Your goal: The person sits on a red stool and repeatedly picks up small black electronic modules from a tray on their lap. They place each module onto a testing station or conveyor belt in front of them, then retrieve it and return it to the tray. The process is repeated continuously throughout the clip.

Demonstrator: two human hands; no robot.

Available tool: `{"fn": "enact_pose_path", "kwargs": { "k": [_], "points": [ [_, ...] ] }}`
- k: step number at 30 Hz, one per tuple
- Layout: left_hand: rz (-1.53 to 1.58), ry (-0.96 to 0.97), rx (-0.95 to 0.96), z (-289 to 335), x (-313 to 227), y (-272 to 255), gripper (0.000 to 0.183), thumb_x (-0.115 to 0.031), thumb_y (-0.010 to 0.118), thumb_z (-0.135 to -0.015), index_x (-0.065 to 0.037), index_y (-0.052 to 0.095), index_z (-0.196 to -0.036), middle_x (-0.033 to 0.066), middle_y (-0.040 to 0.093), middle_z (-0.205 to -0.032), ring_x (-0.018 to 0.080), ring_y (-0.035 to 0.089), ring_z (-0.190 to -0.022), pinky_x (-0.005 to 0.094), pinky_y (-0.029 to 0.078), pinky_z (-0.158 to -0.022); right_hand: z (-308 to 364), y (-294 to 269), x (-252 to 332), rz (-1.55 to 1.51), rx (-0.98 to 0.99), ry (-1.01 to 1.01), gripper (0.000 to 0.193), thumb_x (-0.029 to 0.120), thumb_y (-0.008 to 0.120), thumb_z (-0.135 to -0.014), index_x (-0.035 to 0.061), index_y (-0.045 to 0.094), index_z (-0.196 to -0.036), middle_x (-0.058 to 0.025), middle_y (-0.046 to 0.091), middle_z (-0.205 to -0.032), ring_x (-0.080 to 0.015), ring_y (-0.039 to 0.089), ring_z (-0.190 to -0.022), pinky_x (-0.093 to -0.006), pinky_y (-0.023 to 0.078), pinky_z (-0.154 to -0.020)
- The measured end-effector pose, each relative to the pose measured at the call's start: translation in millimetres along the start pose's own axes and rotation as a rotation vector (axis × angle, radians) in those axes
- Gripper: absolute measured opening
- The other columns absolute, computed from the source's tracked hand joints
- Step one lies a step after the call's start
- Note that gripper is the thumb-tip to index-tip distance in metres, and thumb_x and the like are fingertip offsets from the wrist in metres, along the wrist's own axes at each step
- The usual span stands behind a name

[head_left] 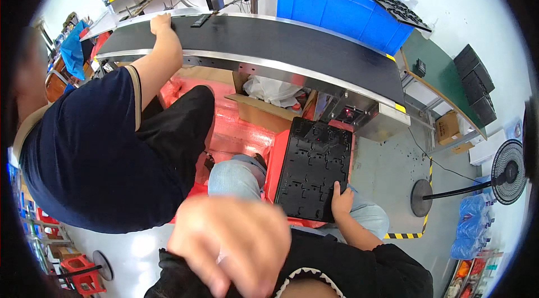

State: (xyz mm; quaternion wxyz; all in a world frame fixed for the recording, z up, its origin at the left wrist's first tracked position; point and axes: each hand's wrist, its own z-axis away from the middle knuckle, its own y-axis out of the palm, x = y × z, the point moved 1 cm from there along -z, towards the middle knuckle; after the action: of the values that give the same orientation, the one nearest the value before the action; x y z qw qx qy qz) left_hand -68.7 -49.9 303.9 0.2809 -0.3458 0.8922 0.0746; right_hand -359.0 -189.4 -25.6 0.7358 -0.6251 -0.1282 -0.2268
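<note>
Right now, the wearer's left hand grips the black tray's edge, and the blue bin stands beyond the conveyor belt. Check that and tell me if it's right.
Not quite: the head view shows the right hand gripping the edge of the black tray. The blue bin does stand beyond the conveyor belt.

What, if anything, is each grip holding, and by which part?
Right grip: the black, rectangular, plastic-looking moulded tray, by its right edge, toward the near corner. Left grip: blurred, close to the camera; can't tell.

Left hand (231,239) heavily blurred up close, its grip unclear.
</note>
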Motion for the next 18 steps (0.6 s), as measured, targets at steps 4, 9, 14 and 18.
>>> {"fn": "enact_pose_path", "kwargs": {
  "k": [4, 9, 14, 18],
  "points": [
    [-0.485, -0.958, -0.883, 102, 73, -32, 0.045, -0.042, 0.060, -0.091, -0.003, 0.064, -0.114, 0.0122, 0.067, -0.107, 0.0278, 0.062, -0.100, 0.0381, 0.047, -0.090, -1, -2, 4, -0.009, -0.003, -0.004, 0.074, 0.061, 0.050, -0.089, -0.0093, 0.055, -0.112, -0.0293, 0.054, -0.114, -0.0454, 0.054, -0.107, -0.0502, 0.042, -0.093],
    [-1.585, -1.978, -0.324, 221, 110, -14, 0.056, -0.047, 0.059, -0.085, -0.006, 0.059, -0.123, 0.0152, 0.056, -0.125, 0.0324, 0.046, -0.124, 0.0525, 0.032, -0.103, -13, -5, -8, -0.029, 0.147, -0.094, 0.078, 0.058, 0.052, -0.090, -0.0141, 0.051, -0.119, -0.0359, 0.053, -0.119, -0.0474, 0.053, -0.111, -0.0469, 0.041, -0.098],
    [-1.593, -1.791, -0.516, 229, 128, -18, 0.045, -0.043, 0.057, -0.086, -0.007, 0.066, -0.112, 0.0136, 0.060, -0.118, 0.0305, 0.051, -0.116, 0.0485, 0.034, -0.100, -46, -65, 22, 0.419, 0.869, -0.232, 0.079, 0.060, 0.060, -0.084, -0.0078, 0.054, -0.125, -0.0307, 0.060, -0.118, -0.0396, 0.060, -0.111, -0.0429, 0.045, -0.097],
    [-1.545, -1.778, -0.543, 224, 135, -24, 0.042, -0.040, 0.056, -0.085, -0.005, 0.068, -0.105, 0.0139, 0.062, -0.113, 0.0310, 0.052, -0.112, 0.0491, 0.035, -0.099, -33, -136, 141, 0.562, 0.961, -0.595, 0.059, 0.045, 0.066, -0.085, -0.0011, 0.059, -0.121, -0.0193, 0.065, -0.115, -0.0319, 0.063, -0.105, -0.0401, 0.049, -0.092]
  ]
}}
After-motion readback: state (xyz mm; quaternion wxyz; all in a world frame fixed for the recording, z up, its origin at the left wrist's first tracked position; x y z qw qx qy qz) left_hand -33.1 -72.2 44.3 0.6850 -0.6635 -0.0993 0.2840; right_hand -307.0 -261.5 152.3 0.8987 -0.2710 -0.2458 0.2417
